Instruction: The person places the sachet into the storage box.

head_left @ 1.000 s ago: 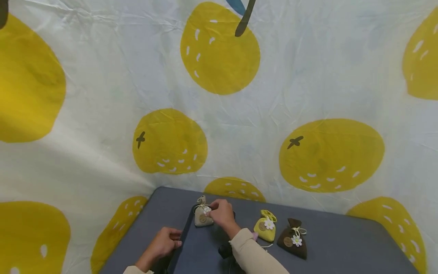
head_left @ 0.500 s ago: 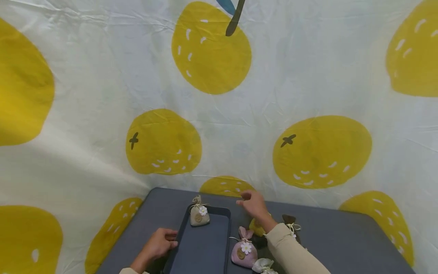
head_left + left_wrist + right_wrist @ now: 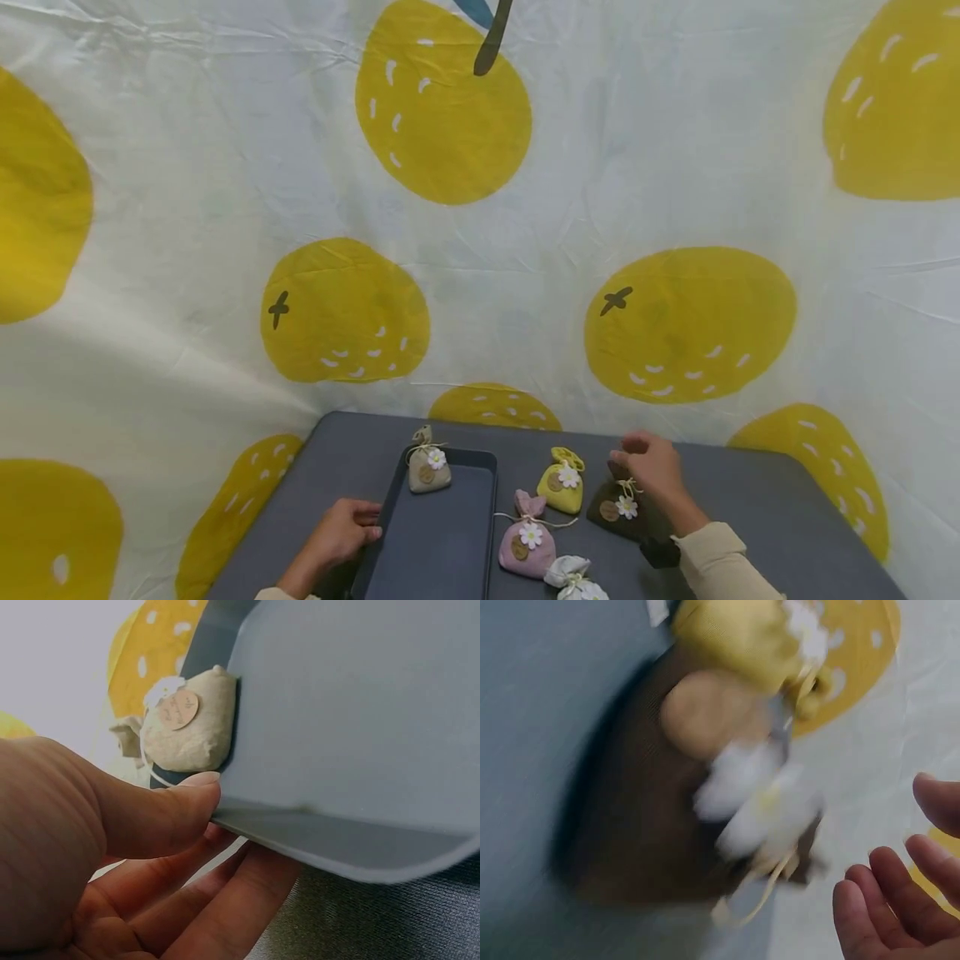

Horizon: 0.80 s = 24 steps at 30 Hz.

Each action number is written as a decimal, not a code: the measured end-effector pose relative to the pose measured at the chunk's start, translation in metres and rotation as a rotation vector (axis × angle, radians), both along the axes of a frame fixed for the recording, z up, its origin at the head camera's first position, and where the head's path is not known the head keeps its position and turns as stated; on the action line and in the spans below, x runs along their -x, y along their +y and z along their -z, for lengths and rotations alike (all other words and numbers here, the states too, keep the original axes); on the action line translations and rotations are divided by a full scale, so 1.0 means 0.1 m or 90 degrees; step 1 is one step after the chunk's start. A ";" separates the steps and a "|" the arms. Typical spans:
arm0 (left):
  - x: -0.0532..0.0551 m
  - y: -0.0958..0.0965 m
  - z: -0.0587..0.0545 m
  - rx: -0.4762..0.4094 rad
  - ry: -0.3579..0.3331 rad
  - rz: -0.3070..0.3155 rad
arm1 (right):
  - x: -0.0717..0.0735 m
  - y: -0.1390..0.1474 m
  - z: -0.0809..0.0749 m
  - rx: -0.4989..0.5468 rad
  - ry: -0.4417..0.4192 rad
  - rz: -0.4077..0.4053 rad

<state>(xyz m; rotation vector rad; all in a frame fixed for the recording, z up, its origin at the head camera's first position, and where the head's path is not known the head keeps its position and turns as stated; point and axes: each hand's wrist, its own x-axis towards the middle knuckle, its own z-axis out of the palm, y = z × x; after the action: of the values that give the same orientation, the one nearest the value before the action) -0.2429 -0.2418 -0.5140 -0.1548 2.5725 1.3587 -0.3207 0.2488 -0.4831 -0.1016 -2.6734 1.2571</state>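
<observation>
My left hand [image 3: 341,533] pinches the left rim of a dark grey tray [image 3: 435,546], thumb over the edge and fingers outside it. A beige drawstring pouch [image 3: 429,473] with a white flower and round tag lies in the tray's far left corner, its neck over the rim. My right hand [image 3: 654,468] hovers by the neck of a dark brown pouch [image 3: 611,518], fingers loosely bent. In the right wrist view a gap shows between those fingertips [image 3: 847,900] and the blurred brown pouch [image 3: 645,817], with nothing held.
Right of the tray lie a yellow pouch [image 3: 561,492], a pink pouch [image 3: 525,546] and a white pouch [image 3: 572,575], cut off at the frame's bottom. They rest on a grey table [image 3: 795,517], with a fruit-print cloth [image 3: 525,333] hanging behind.
My right hand has left the beige pouch in the tray and moved right, past the yellow pouch, to the brown one. My left hand stays at the tray's rim. The head view has shifted slightly.
</observation>
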 end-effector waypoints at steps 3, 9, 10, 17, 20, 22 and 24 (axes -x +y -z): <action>0.00 0.00 -0.01 0.000 0.010 0.000 | -0.08 0.21 0.10 -0.017 -0.018 0.016; 0.00 -0.02 0.00 0.010 -0.002 0.005 | -0.23 0.44 0.32 0.003 -0.118 -0.006; 0.01 -0.03 0.01 0.012 -0.007 0.009 | -0.26 0.46 0.35 0.016 -0.132 -0.017; 0.00 -0.03 0.01 -0.009 0.004 0.007 | -0.34 0.39 0.45 0.127 -0.168 -0.034; 0.00 -0.03 0.01 -0.016 0.013 0.013 | -0.35 0.35 0.46 0.116 -0.152 -0.033; 0.00 -0.03 0.01 -0.012 0.013 0.009 | -0.36 0.34 0.49 0.101 -0.132 -0.031; 0.00 -0.03 0.01 -0.006 0.015 0.009 | -0.37 0.33 0.51 0.089 -0.113 -0.020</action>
<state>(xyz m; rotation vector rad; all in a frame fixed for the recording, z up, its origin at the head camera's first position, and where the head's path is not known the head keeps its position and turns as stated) -0.2427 -0.2444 -0.5146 -0.1188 2.5819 1.3749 -0.2839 0.2814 -0.5339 -0.1994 -2.7396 1.5097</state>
